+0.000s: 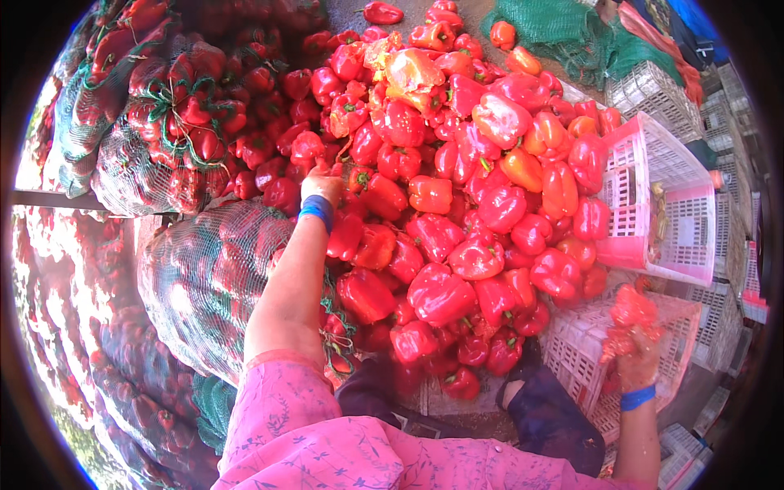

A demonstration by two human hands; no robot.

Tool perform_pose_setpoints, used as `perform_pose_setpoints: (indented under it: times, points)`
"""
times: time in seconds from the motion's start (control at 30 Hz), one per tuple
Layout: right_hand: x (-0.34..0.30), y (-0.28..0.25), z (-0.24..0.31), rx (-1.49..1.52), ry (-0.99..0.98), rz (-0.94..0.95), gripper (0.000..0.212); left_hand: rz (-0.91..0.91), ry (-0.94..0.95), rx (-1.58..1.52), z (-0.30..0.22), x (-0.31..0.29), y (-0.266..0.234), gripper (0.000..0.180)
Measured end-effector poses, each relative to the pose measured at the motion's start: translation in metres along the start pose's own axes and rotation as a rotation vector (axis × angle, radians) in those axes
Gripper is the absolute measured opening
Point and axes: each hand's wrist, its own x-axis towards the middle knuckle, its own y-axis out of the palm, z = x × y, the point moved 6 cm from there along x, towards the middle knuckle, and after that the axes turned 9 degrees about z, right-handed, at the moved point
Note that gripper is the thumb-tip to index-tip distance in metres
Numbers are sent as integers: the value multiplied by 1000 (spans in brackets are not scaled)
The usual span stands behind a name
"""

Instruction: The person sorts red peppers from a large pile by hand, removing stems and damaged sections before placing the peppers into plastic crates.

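A large heap of red bell peppers (445,290) lies in front of me, a few of them orange and some split or wrinkled. My left hand (323,184), with a blue band at the wrist, reaches into the left side of the heap. Its fingers close on a red bell pepper (306,149), though they are partly hidden. To the right, my right hand (639,365) is closed on a red bell pepper (632,314), smeared by motion; whether it is more than one I cannot tell. That hand is over a pinkish-white plastic crate (573,353) beside my leg.
Net sacks full of peppers (216,273) stand along the left. A pink and white crate (660,192) lies tipped on its side right of the heap. More crates (719,327) line the far right. Green netting (555,37) lies at the back.
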Motion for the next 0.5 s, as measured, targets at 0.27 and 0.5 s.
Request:
perform_pose_setpoints:
  times: [0.27, 0.5]
  points:
    - [-134, -164, -168, 427, 394, -770, 43, 330, -294, -1076, 46, -40, -9, 28]
    - [-190, -165, -263, 174, 581, -784, 60, 612, -71, -733, -44, -105, 3, 16]
